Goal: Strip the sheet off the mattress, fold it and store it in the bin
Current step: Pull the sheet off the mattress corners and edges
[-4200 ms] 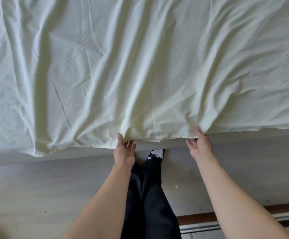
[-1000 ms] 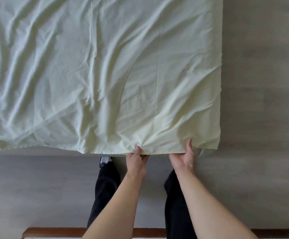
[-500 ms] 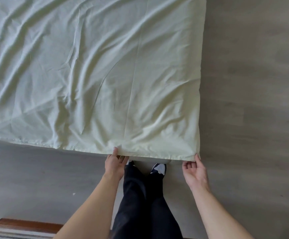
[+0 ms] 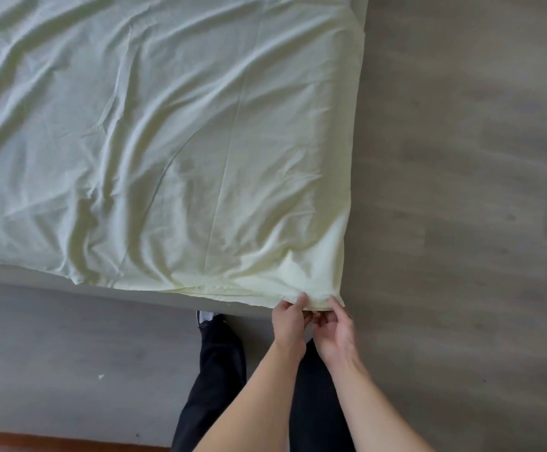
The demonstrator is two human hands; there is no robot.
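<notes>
A pale yellow-green sheet [image 4: 174, 151] lies wrinkled over the mattress and fills the upper left of the view. Its near right corner hangs over the mattress edge. My left hand [image 4: 290, 324] pinches the sheet's near hem just left of that corner, thumb on top. My right hand [image 4: 335, 331] holds the hem at the corner itself, fingers curled under the cloth. The two hands sit close together, almost touching. A grey strip of the mattress side [image 4: 53, 277] shows below the sheet. No bin is in view.
Grey wood-look floor [image 4: 468, 223] spreads to the right of the bed and below it. My dark trouser legs and a shoe [image 4: 205, 316] stand at the bed's edge. A brown wooden strip [image 4: 37, 440] runs along the bottom left.
My left hand slid right along the hem to meet my right hand at the corner. The view shifted right along the bed, and the hem bunched up at the corner.
</notes>
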